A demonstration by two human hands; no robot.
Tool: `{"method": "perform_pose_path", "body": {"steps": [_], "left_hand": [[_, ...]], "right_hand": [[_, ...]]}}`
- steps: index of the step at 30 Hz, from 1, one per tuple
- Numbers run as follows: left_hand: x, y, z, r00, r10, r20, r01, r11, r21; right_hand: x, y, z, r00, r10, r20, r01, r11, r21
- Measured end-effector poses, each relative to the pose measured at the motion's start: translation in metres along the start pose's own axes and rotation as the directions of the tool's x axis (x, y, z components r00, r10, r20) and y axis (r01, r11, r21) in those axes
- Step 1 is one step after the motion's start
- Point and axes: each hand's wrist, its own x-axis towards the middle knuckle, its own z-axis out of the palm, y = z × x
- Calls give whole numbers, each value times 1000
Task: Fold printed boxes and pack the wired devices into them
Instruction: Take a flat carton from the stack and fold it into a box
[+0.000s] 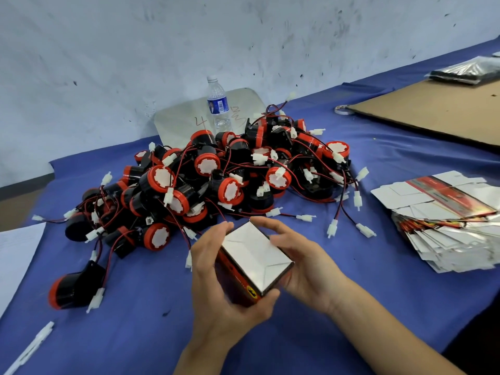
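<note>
My left hand [216,269] and right hand [300,266] both grip one folded printed box [254,255] over the blue cloth-covered worktop [378,158], fingers curled round its sides. Its plain white flapped end faces up and a glossy red-and-black side faces me. Just beyond lies the heap of wired devices [211,180]: round black bodies, red rims, thin red-black leads and white plastic plugs. Flat glossy box blanks [446,231] are fanned out at right.

Left hand [216,274] and right hand [305,269] close together, fingers [270,225] curled inward.
</note>
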Motion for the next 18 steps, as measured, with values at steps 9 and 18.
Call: {"method": "perform_pose_path", "body": {"steps": [9,18], "left_hand": [[0,0,9,985,-157,73,169,964,-206],[8,-16,2,561,-813,152,634,305,-710]], "right_hand": [[-3,-9,-6,993,-45,113,21,978,207],[1,-8,-11,792,-514,-329,328,813,-481]]}}
